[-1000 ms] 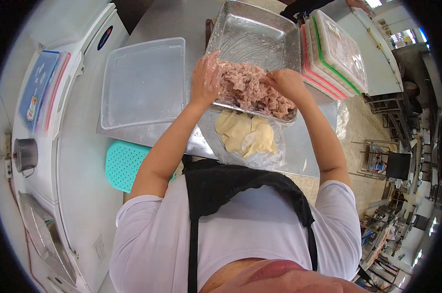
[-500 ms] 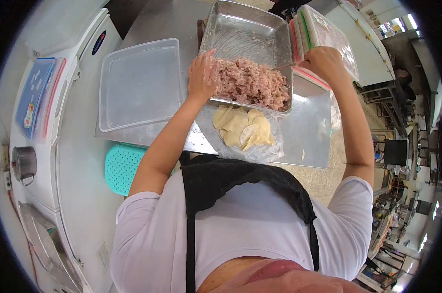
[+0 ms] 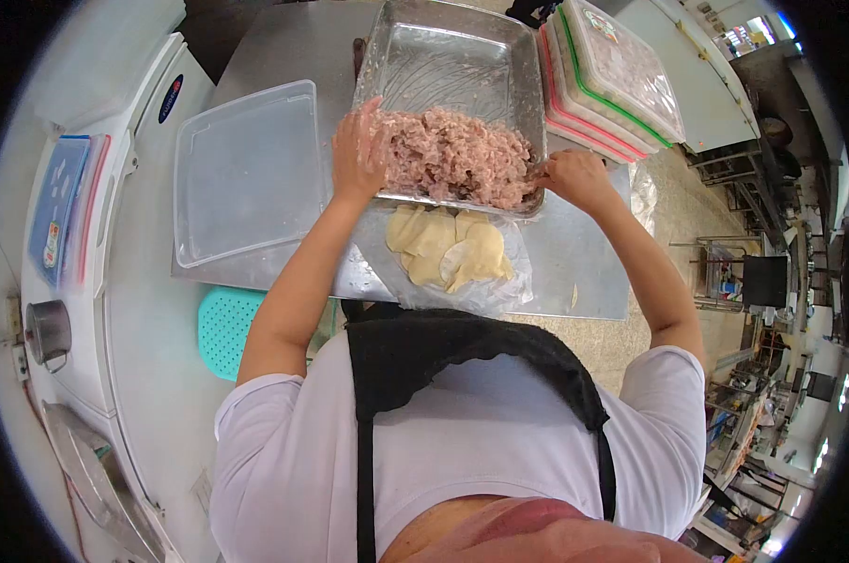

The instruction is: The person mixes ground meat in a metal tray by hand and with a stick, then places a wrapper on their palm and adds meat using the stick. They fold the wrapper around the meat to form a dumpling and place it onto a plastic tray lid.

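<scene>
A deep metal tray (image 3: 462, 58) holds a heap of raw ground meat (image 3: 462, 155) in its near half. My left hand (image 3: 359, 155) is at the tray's left wall, fingers reaching over the rim beside the meat and thumb hidden. At the tray's near right corner, my right hand (image 3: 574, 176) is closed, knuckles up. Its fingertips are by the meat's edge, and what they pinch is too small to name. Just below the tray, round pale dough wrappers (image 3: 448, 249) lie overlapping on a clear plastic bag (image 3: 513, 291).
A translucent lid (image 3: 246, 174) lies left on the metal table (image 3: 584, 272). Lidded plastic boxes (image 3: 621, 80) are stacked right of the tray. A turquoise perforated stool (image 3: 227, 328) stands below the table's left edge. A white freezer (image 3: 152, 281) is at far left.
My right hand has come down and left, from beside the stacked boxes to the tray's near right corner. The left hand stays at the tray's left wall. The whole view has shifted slightly.
</scene>
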`<state>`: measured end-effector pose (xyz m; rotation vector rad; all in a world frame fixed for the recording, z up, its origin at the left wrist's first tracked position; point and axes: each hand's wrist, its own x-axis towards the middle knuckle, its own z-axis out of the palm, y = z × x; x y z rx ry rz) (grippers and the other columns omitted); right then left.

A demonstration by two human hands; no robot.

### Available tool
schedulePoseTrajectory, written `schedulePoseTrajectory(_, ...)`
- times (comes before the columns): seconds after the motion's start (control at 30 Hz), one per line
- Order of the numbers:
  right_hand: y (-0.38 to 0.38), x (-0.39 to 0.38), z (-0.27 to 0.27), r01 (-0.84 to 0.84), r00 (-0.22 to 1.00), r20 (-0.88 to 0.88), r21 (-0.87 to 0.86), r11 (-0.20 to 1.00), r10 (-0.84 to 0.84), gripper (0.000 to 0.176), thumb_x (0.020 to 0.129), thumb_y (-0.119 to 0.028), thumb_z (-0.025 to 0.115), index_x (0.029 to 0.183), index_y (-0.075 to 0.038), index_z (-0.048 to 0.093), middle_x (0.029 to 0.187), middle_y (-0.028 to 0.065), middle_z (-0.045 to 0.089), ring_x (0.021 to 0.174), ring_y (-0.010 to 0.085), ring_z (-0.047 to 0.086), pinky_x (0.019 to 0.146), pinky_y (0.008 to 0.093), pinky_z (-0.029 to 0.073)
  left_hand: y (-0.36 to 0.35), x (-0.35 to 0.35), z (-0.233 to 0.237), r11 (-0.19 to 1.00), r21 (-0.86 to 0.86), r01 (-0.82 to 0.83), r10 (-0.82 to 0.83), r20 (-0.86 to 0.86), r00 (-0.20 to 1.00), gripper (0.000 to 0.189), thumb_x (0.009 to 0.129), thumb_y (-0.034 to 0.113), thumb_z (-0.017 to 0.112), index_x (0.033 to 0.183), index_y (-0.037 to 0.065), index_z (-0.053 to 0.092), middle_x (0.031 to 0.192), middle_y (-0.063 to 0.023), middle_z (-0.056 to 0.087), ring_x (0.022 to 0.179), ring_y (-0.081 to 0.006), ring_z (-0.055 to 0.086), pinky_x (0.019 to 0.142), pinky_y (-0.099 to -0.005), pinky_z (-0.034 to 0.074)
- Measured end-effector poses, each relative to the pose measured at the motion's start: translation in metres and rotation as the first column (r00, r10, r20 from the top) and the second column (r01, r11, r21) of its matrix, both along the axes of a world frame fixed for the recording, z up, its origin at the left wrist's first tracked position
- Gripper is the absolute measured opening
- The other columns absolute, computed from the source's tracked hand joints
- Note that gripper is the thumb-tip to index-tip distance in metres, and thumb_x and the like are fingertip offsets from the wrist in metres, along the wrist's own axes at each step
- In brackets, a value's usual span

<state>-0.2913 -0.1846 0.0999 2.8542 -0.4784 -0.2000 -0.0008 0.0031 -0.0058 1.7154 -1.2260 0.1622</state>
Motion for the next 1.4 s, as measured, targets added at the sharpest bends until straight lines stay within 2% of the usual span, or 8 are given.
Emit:
schedulePoseTrajectory(0.33,-0.026,-0.005,-0.036,-0.035,0.993,0.117,0.312,0.949,-0.002,0.029,0.081,-0.040,0.065,0.084,-0.012,0.071,0.077,0.0101,0.066,0.073,0.0308,0.064,0.063,0.0418,0.049,-0.002,0.001,-0.003,0.999,-0.034,0.019,-0.018,0.024,1.000,0.045,0.091,0.021,0.049,0.134,0.008,0.042,0.120,-0.0154,0.054,0.112,-0.0370,0.047,0.097,-0.0454,0.035)
schedulePoseTrajectory(0.57,-0.037,0.016,-0.045,-0.013,0.924,0.295,0.663,0.749,-0.245,0.029,0.088,-0.038,0.061,0.091,-0.011,0.072,0.083,0.0122,0.068,0.073,0.0311,0.064,0.065,0.0380,0.049,-0.001,-0.004,0.005,0.999,-0.029,-0.015,0.015,0.000,1.000,0.041,0.094,0.023,0.047,0.129,0.004,0.046,0.125,-0.0182,0.052,0.113,-0.0374,0.048,0.098,-0.0436,0.037)
schedulePoseTrajectory(0.9,-0.083,0.052,-0.047,0.174,0.950,0.180,0.373,0.911,-0.255,0.044,0.091,-0.046,0.051,0.081,-0.007,0.070,0.082,0.0154,0.068,0.076,0.0368,0.064,0.065,0.0432,0.050,-0.002,-0.007,0.008,0.999,-0.029,-0.023,0.020,-0.069,0.997,0.039,0.094,0.023,0.047,0.128,0.004,0.047,0.124,-0.0186,0.053,0.115,-0.0362,0.049,0.100,-0.0426,0.037)
schedulePoseTrajectory(0.97,-0.087,0.059,-0.057,0.075,0.990,0.108,0.175,0.982,-0.094,0.041,0.089,-0.041,0.053,0.078,-0.004,0.069,0.079,0.0178,0.067,0.076,0.0367,0.065,0.063,0.0446,0.051,0.000,-0.007,0.008,1.000,-0.018,-0.017,0.016,-0.053,0.998,0.039,0.095,0.023,0.047,0.128,0.004,0.047,0.123,-0.0187,0.053,0.114,-0.0363,0.049,0.099,-0.0427,0.037)
schedulePoseTrajectory(1.13,-0.050,0.065,0.024,0.013,0.999,0.041,-0.163,0.986,-0.006,0.026,0.083,-0.028,0.059,0.072,-0.008,0.070,0.070,0.0137,0.066,0.068,0.0308,0.067,0.058,0.0428,0.052,0.000,0.000,0.005,0.990,-0.140,0.029,-0.048,-0.131,0.990,0.039,0.095,0.023,0.045,0.129,0.003,0.046,0.122,-0.0190,0.053,0.112,-0.0362,0.050,0.098,-0.0425,0.038)
schedulePoseTrajectory(1.2,-0.032,0.058,0.061,0.009,0.995,0.102,-0.262,0.965,0.018,0.023,0.081,-0.024,0.060,0.069,-0.008,0.070,0.067,0.0123,0.066,0.066,0.0284,0.068,0.057,0.0403,0.053,0.001,0.003,0.007,0.992,-0.123,0.009,-0.034,-0.207,0.978,0.050,0.100,0.038,0.032,0.132,0.000,0.043,0.124,-0.0179,0.053,0.118,-0.0289,0.051,0.102,-0.0380,0.036)
schedulePoseTrajectory(1.33,0.025,0.057,0.103,0.111,0.989,0.121,-0.214,0.970,-0.086,0.019,0.079,-0.020,0.060,0.067,-0.008,0.069,0.067,0.0128,0.066,0.067,0.0289,0.067,0.055,0.0396,0.052,0.000,0.009,-0.004,0.967,-0.250,0.041,-0.133,-0.362,0.923,0.051,0.101,0.038,0.030,0.132,0.000,0.043,0.125,-0.0168,0.053,0.118,-0.0263,0.051,0.103,-0.0372,0.036)
schedulePoseTrajectory(1.4,0.042,0.056,0.075,-0.092,0.996,-0.011,-0.119,0.989,0.091,0.016,0.078,-0.016,0.059,0.068,-0.008,0.068,0.070,0.0120,0.066,0.068,0.0282,0.067,0.055,0.0400,0.053,0.000,0.013,-0.008,0.953,-0.299,0.041,-0.177,-0.442,0.879,0.052,0.102,0.039,0.028,0.133,0.000,0.043,0.128,-0.0157,0.051,0.119,-0.0244,0.049,0.103,-0.0367,0.036)
